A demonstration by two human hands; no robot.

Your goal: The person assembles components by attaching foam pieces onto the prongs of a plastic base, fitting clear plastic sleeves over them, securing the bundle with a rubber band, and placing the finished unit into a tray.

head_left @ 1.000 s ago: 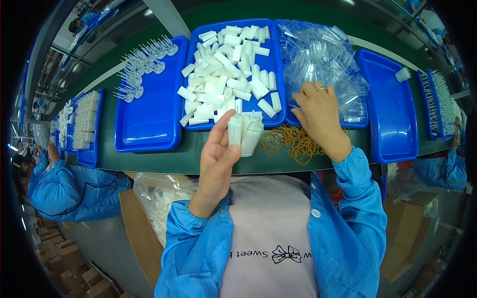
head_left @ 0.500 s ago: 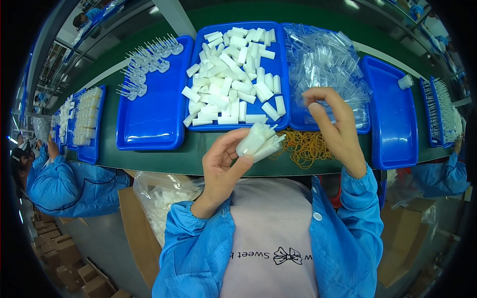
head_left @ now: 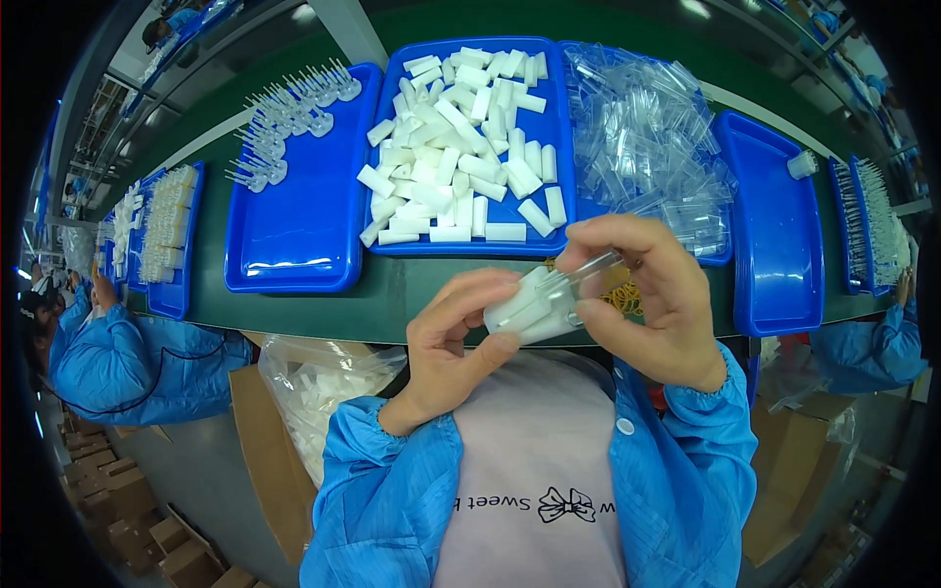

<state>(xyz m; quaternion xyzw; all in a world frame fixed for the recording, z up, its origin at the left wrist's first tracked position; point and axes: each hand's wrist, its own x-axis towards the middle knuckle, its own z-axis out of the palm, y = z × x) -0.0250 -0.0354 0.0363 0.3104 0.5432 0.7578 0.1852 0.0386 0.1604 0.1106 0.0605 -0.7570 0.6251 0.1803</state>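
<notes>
The left hand [head_left: 453, 345] grips a bundle of white plastic pieces [head_left: 529, 304] close to the chest. The right hand [head_left: 652, 294] pinches a clear tube [head_left: 590, 267] against that bundle. Just beyond the fingers lie rubber bands [head_left: 624, 294], then a blue tray [head_left: 549, 176] of white pieces.

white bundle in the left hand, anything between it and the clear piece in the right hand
Nothing visible does: the clear piece in the right hand already meets the white bundle held by the left hand.

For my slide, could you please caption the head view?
Left hand holds white plastic pieces; right hand brings a clear sleeve above blue trays.
</notes>
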